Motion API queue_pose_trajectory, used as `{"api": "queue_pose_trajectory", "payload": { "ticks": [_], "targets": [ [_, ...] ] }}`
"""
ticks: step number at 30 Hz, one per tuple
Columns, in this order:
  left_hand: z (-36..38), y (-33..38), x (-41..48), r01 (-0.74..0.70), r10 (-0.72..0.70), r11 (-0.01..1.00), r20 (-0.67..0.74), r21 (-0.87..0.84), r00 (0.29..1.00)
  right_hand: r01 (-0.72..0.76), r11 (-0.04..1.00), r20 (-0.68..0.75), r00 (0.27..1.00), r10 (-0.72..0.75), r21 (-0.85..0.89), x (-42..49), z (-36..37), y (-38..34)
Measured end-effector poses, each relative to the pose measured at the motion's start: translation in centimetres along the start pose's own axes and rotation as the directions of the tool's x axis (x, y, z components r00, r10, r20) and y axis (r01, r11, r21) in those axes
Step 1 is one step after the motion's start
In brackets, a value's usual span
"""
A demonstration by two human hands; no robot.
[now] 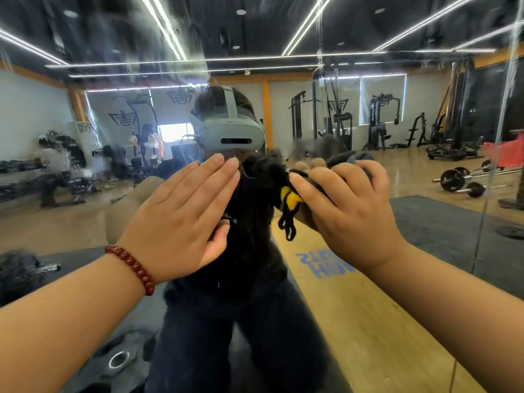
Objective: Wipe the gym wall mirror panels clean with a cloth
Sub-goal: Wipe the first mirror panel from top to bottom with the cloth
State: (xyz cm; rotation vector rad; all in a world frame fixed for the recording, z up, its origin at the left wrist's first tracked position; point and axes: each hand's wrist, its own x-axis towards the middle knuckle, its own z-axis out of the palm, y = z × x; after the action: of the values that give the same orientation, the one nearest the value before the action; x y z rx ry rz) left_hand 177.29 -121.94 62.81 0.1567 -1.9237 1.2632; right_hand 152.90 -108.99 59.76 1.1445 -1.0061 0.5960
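Left hand [181,211], frame centre, flat w/ fingers straight, looks braced on mirror [85,123]. Right hand [351,219], centre-right, grip bunched round dark cloth [348,160] at glass. Streaks upper left: best use overlapping passes, firm even pressure.

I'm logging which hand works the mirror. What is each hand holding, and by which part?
The right hand grips the bunched dark cloth around its middle. The left hand holds nothing, fingers straight.

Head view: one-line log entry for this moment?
left hand: open, flat at mirror | right hand: fingers grip dark cloth | streaks on upper glass
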Motion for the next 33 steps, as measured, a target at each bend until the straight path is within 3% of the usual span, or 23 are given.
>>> {"api": "queue_pose_trajectory", "payload": {
  "ticks": [12,18,33],
  "targets": [
    [0.0,0.1,-0.1,0.004,-0.004,1.000,0.011,-0.003,1.000,0.086,0.995,0.057,0.995,-0.088,0.043,-0.6,0.0,0.0],
    [0.1,0.0,-0.1,0.004,-0.004,1.000,0.012,-0.003,1.000,0.096,0.995,0.005,0.995,-0.096,-0.014,0.0,0.5,0.1],
    [0.1,0.0,0.0,-0.012,0.012,1.000,0.015,0.011,1.000,0.121,0.991,0.033,0.992,-0.120,-0.048,-0.1,-0.4,1.0]
  ]
}}
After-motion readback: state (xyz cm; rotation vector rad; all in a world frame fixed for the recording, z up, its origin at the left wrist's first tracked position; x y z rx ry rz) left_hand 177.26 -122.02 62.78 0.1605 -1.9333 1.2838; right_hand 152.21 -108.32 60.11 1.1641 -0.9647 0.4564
